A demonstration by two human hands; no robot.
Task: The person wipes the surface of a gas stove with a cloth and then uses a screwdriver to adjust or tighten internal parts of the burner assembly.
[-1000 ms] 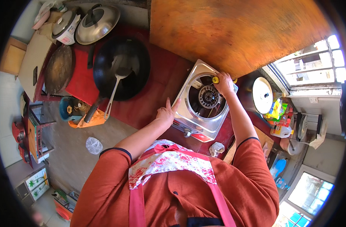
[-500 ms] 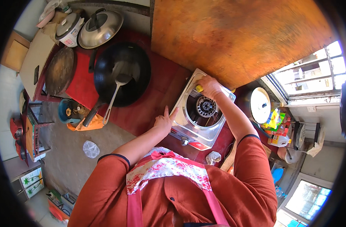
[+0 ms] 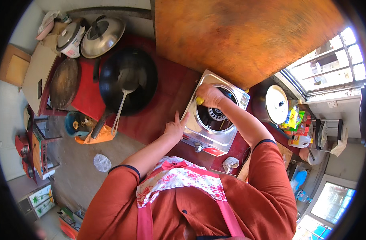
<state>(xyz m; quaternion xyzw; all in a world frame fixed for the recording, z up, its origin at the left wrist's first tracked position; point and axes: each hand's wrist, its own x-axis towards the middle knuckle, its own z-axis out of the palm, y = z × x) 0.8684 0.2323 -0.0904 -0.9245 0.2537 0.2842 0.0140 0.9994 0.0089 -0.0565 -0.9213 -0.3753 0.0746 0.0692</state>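
Note:
A silver gas stove (image 3: 209,144) with a round burner opening stands on the red counter. My right hand (image 3: 212,96) is closed round a small yellow sponge (image 3: 200,101) and presses it on the metal top, at the left side of the burner ring. The hand and forearm cover part of the ring and the burner head (image 3: 217,115). My left hand (image 3: 176,128) rests against the stove's left edge, its fingers spread and nothing in it. The control knob (image 3: 198,148) shows on the stove's front.
To the left is a black wok (image 3: 147,80) with a metal spatula (image 3: 122,108), its handle past the counter edge. A lidded pot (image 3: 276,105) stands right of the stove, beside bottles. A brown board (image 3: 247,36) rises behind; crumpled foil (image 3: 230,164) lies in front.
My right hand has moved left and toward me with the sponge, from the far side of the burner ring to its left side. My left hand keeps its place on the stove edge.

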